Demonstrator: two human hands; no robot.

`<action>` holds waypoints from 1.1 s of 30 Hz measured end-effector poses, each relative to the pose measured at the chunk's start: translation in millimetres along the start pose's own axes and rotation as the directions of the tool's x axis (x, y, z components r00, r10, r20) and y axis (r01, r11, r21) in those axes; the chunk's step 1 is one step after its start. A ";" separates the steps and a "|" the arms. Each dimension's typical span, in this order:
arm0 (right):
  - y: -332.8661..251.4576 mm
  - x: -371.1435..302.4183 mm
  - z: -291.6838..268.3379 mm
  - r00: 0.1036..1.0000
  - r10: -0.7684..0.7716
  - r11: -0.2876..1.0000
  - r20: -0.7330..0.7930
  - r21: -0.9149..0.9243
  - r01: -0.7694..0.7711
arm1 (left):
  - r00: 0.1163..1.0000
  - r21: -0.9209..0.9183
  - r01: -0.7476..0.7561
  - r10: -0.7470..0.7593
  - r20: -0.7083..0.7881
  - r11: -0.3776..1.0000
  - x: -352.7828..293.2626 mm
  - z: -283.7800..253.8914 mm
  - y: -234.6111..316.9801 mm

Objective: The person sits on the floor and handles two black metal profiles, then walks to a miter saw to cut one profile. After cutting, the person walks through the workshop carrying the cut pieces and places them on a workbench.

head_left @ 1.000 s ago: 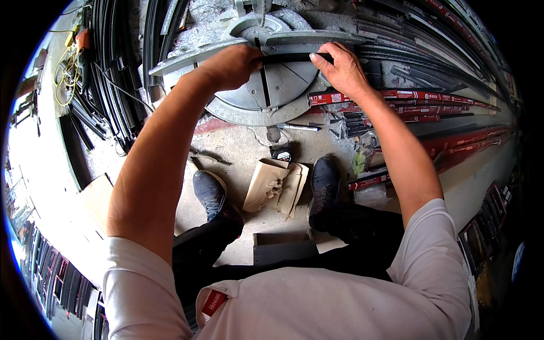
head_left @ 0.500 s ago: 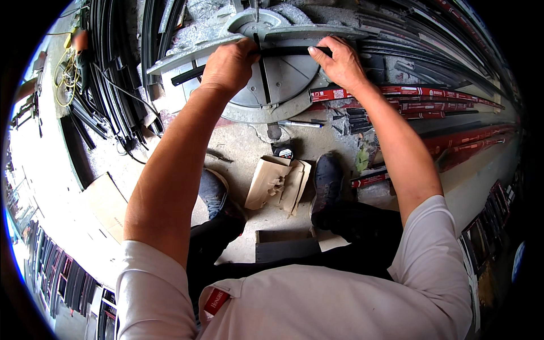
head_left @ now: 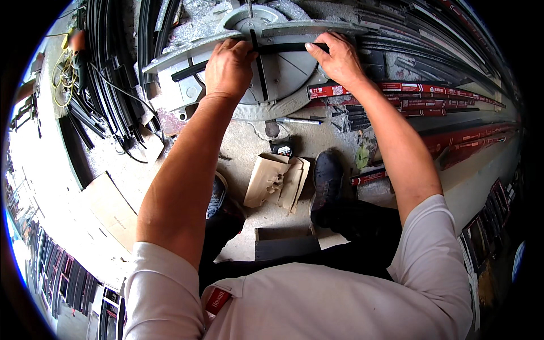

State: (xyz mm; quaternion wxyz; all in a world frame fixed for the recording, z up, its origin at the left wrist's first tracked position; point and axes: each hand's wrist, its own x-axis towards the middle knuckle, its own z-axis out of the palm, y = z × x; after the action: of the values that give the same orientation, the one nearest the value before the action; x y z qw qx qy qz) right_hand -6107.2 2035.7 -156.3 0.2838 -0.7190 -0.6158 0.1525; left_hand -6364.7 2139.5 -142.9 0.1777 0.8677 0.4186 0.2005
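My left hand (head_left: 228, 71) is closed around a long black strip (head_left: 286, 48), its fingertips bent over the far side. Toward the other end, my right hand (head_left: 340, 61) grips the same strip, its thumb pointing inward along the near edge. The strip lies crosswise over the round grey table (head_left: 290, 73) of a mitre saw, just in front of the metal fence (head_left: 309, 29). Between my hands it crosses close to the dark slot (head_left: 261, 76) of the table. A free end of the strip shows left of my left hand. My palms hide the gripped parts.
Long black and red-labelled profiles (head_left: 413, 88) lie stacked at the right. More black strips (head_left: 110, 68) hang or lie at the left, near a yellow cord (head_left: 67, 79). On the floor are a tape measure (head_left: 281, 148), a pen (head_left: 300, 120) and torn cardboard (head_left: 266, 178) between my shoes.
My left forearm has swung a little to the right, and the hand has turned more upright on the strip. The strip's left end sits slightly farther away. Both hands keep their grip.
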 end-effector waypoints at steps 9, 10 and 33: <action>-0.7 -0.9 4.1 1.000 0.003 0.999 -0.008 -0.043 -0.004 | 0.996 0.036 -0.035 0.038 -0.082 0.999 -4.6 6.3 -2.4; -1.5 -0.6 4.7 1.000 -0.008 0.999 -0.014 -0.052 0.007 | 0.995 0.035 -0.033 0.036 -0.092 0.999 -5.7 7.0 -2.9; -11.0 -3.3 11.6 0.978 -0.007 0.976 -0.206 -0.216 -0.038 | 0.983 0.037 0.025 -0.018 -0.185 0.999 -10.7 12.3 4.7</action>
State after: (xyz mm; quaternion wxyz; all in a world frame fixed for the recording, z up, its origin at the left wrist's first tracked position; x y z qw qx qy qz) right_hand -6123.3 2035.9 -159.4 0.2638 -0.7626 -0.5906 0.0106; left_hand -6361.6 2126.5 -153.3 0.1234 0.8440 0.4465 0.2701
